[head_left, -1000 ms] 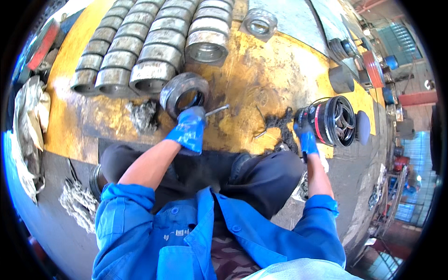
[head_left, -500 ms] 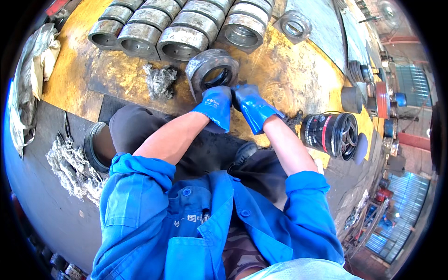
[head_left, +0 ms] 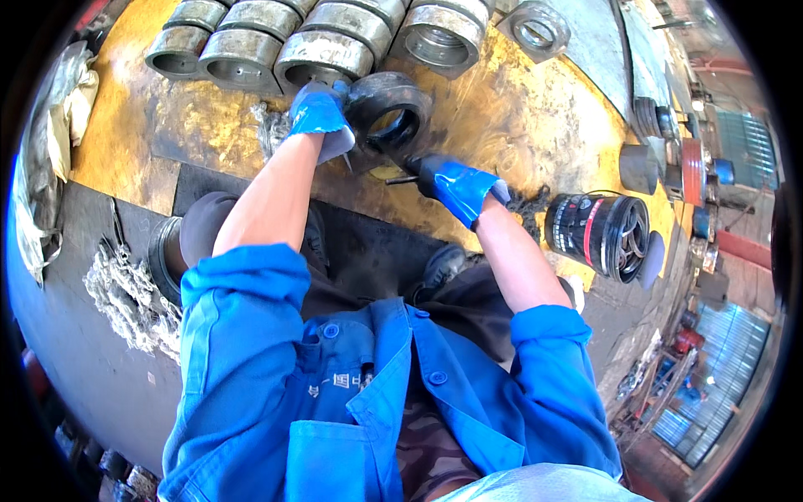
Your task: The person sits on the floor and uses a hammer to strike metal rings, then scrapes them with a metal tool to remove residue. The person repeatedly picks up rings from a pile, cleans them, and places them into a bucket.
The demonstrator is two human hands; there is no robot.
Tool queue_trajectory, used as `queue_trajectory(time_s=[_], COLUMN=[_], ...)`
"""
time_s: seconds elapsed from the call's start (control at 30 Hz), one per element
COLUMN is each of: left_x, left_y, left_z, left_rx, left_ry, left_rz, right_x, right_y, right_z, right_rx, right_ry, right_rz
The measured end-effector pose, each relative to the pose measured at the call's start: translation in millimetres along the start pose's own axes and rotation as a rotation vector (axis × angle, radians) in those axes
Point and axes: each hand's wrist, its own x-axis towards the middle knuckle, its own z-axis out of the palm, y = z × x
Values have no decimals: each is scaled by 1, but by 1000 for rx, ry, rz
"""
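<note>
Your left hand (head_left: 318, 107), blue-gloved, is up against the left side of the dark metal ring (head_left: 386, 86); can't tell if those fingers pinch the rim or just press on it, glove hides them. Your right hand (head_left: 445, 180), gloved too, sits low and to the right of the ring, fingers curled closed around a dark rod (head_left: 401, 180), its end poking out to the left. The ring is in front of you, tilted, opening toward you, on the stained yellow surface (head_left: 493, 92), between and slightly beyond your gloves.

Beyond it you have rows of metal rings (head_left: 339, 52), laid end to end, nearest bores facing you. One separate ring (head_left: 552, 32) is apart at upper right. A grey rag (head_left: 272, 130) is just left of your left glove. To your right: black bucket (head_left: 567, 227), red band, dark loops inside, and a dark cylinder (head_left: 639, 167) past it. Frayed pale rags (head_left: 134, 301) by your left knee.
</note>
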Motion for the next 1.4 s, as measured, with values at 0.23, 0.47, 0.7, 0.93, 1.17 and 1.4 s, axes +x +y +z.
queue_trajectory(time_s=[0.23,0.47,0.7,0.93,1.17,1.4], left_x=[25,9,-72,-91,-67,-19], left_y=[-14,-24,-12,-13,-26,-45], left_z=[50,73,110,123,102,102], left_rx=[-234,-221,-258,-267,-391,-474], left_ry=[13,189,517,606,-66,-223], left_rz=[193,188,254,427,286,274], right_x=[-16,-15,-31,-38,-62,-41], right_y=[-16,-16,-20,-8,-33,-1], right_z=[-16,6,46,99,87,142], right_rx=[89,-12,95,-92,53,-239], right_ry=[21,36,137,10,29,247], right_rz=[22,-82,12,80,217,90])
